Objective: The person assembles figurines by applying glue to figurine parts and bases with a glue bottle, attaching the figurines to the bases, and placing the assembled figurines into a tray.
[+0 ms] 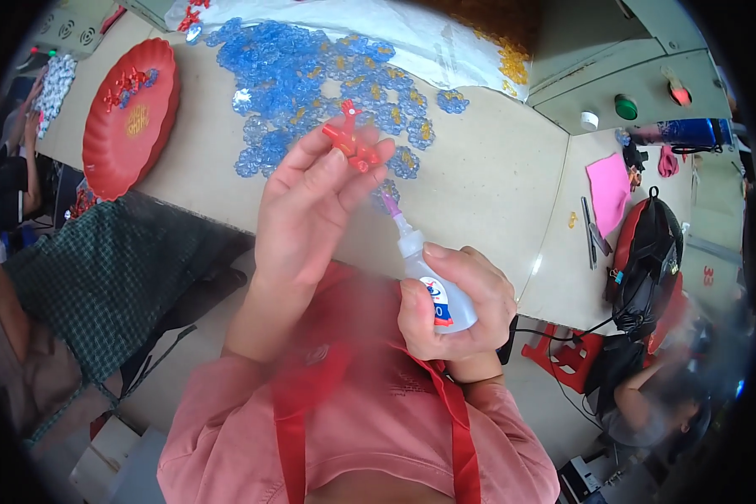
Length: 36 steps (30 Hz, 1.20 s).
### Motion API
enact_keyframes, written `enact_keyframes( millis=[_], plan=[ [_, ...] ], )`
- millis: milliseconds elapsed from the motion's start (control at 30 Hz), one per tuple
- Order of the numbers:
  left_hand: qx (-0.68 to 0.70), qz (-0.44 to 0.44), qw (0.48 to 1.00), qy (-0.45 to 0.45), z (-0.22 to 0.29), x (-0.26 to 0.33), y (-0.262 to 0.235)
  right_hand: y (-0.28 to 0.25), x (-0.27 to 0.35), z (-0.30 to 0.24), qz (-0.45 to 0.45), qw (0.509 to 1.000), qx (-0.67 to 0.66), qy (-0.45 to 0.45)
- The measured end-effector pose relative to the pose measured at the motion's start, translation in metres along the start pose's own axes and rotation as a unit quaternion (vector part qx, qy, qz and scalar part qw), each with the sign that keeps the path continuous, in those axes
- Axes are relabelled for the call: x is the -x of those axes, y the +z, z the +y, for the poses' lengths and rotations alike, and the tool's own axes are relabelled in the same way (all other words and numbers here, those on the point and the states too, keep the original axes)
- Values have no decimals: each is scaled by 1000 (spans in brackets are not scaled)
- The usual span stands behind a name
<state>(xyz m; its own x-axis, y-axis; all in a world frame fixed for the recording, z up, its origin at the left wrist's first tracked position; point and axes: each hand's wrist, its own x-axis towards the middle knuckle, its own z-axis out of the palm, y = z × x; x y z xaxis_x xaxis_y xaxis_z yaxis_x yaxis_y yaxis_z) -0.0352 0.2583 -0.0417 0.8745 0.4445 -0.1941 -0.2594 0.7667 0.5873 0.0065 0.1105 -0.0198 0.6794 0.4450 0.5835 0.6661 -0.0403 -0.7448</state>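
Over the table's near edge, my left hand pinches a small red plastic figure between thumb and fingers, raised off the surface. My right hand is wrapped round a translucent squeeze bottle with a white and blue label. The bottle tilts up to the left, and its thin purple nozzle tip is a little below and right of the figure, apart from it. Beyond my hands lies a spread of clear blue flower-shaped pieces, several with amber parts on them. One piece is partly hidden behind the nozzle tip.
A red scalloped tray at the left holds small red pieces. At the right are a pink sheet, slim metal tools and a black bag. A grey-green panel with buttons stands behind. Other people sit at both sides.
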Motion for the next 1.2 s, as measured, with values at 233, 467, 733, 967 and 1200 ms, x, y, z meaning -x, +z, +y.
enact_keyframes(
  millis=[233, 467, 733, 967, 1200],
  plan=[
    [-21, -6, 1000, -3, -5, 8, 5, -3, 3, 2, 5, 1000, -11, -9],
    [-1, -15, 1000, -5, -3, 4, 6, -1, 0, 2, 15, 1000, -19, 8],
    [5, -22, 1000, -10, -3, 3, 5, -3, -3, 2, -1, 1000, -13, 11],
    [5, -23, 1000, -15, -3, 2, 3, -3, -5, 1, -16, 1000, -7, 16],
    [9, -18, 999, -27, -2, 3, 3, -2, -5, 1, -11, 1000, -13, 16]
  ],
)
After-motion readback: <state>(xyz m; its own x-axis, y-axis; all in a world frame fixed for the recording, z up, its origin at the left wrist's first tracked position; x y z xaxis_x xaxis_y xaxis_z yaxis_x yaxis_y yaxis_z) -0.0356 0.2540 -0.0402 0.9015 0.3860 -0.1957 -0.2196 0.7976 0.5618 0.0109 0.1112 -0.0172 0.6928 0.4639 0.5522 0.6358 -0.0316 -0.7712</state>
